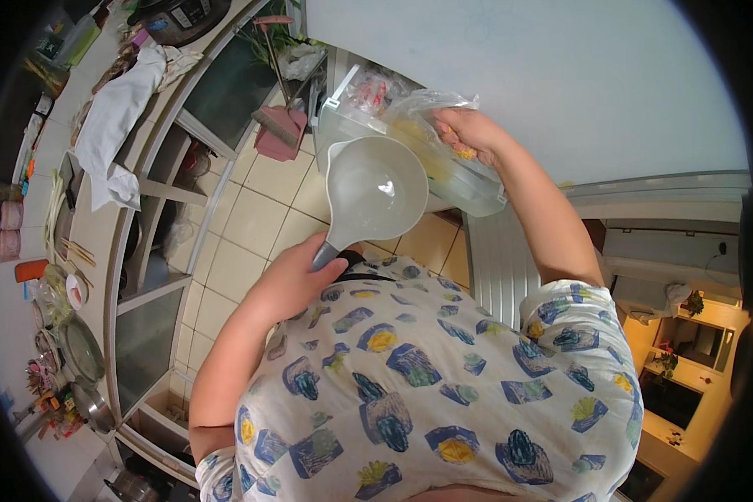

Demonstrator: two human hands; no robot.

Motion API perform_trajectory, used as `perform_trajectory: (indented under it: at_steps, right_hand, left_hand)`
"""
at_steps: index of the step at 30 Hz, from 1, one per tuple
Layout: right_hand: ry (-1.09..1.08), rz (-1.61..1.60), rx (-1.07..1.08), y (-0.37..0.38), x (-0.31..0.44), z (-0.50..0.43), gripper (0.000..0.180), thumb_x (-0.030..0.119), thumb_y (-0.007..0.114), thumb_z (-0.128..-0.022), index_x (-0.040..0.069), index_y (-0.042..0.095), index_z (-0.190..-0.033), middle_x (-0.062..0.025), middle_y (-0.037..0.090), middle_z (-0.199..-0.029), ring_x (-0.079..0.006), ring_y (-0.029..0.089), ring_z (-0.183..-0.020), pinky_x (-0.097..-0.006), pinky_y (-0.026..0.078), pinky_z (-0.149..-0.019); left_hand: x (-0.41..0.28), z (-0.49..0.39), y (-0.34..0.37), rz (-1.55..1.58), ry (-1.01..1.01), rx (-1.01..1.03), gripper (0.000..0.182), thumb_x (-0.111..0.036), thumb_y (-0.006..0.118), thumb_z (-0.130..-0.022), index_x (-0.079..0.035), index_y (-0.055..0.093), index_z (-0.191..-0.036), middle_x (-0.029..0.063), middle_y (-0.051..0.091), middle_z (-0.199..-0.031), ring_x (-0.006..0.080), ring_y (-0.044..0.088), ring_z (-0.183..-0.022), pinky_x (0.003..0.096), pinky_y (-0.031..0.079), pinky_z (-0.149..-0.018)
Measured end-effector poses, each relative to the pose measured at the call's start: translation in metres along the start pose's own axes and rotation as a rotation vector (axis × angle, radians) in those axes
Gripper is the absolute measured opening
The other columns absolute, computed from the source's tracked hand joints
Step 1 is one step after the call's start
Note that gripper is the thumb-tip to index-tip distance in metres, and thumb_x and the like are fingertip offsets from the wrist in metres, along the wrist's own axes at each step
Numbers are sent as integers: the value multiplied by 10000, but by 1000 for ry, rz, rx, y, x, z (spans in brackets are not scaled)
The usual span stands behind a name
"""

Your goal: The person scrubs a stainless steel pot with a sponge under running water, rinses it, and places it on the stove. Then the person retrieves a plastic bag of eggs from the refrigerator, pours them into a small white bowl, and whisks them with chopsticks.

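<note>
My left hand (298, 279) grips the grey handle of a pale grey plastic bowl with a pouring lip (376, 188). Its inside is in plain sight and holds only a shine of light. Above and to the right, my right hand (470, 132) is closed around some yellow grainy food (463, 150), at the mouth of a clear plastic bag (436, 100). More yellow shows through the bag, which sits in a translucent pulled-out drawer (477, 191). A bag with red contents (373, 91) lies in the drawer's far end.
A white appliance door (539, 75) stands beside the drawer. On the tiled floor (260, 213) are a pink dustpan (282, 135) and a broom. Along the left runs a counter with a white cloth (122, 119), chopsticks (78, 252), a small bowl (76, 292) and a pressure cooker (179, 22).
</note>
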State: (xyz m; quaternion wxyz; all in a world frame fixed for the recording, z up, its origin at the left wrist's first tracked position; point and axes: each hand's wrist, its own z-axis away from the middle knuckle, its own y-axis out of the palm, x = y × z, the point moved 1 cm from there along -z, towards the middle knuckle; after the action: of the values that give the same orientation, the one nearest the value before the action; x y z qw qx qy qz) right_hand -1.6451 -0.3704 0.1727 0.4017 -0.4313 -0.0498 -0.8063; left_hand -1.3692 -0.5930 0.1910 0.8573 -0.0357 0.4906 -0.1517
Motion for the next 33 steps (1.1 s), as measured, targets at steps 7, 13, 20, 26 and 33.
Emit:
perform_trajectory:
  at_steps: [7, 13, 20, 26, 33]
  right_hand:
    - [-442, 247, 18, 76, 6, 35, 244, 313, 511, -943, 92, 585, -869, -18, 539, -729, -162, 515, -669, -294, 444, -613]
    - [-756, 894, -55, 146, -18, 61, 189, 172, 572, -888, 67, 597, -1044, -124, 621, -1040, -373, 583, -1002, -447, 476, -838]
    - [-748, 1020, -1, 142, -19, 57, 129, 151, 578, -865, 30, 549, -898, -144, 608, -937, -333, 629, -847, -415, 516, -676]
    - [-944, 1035, -173, 136, -23, 50, 155, 205, 575, -843, 51, 596, -836, -110, 607, -801, -288, 643, -738, -420, 520, -610]
    - [-1017, 998, -162, 117, -10, 27, 197, 208, 501, -918, 47, 604, -871, -140, 615, -766, -342, 619, -718, -448, 499, -619]
  left_hand:
    - [-9, 0, 13, -46, 24, 46, 259, -235, 578, -908, -48, 567, -1087, 136, 645, -927, 255, 603, -853, 333, 461, -795]
    - [-5, 7, 11, -34, 4, 9, 312, -227, 577, -907, -42, 564, -1158, 149, 654, -981, 264, 617, -887, 335, 463, -818]
    - [-2, 12, 15, 60, -28, 7, 357, -196, 582, -911, -37, 537, -1227, 148, 654, -983, 243, 612, -883, 315, 462, -820]
    - [-12, 10, 19, 72, -39, 11, 358, -197, 580, -916, -38, 535, -1233, 136, 657, -998, 217, 610, -892, 308, 460, -826]
    - [-5, -3, 29, 109, -26, -12, 353, -203, 581, -920, -35, 533, -1227, 111, 651, -937, 187, 581, -828, 296, 458, -795]
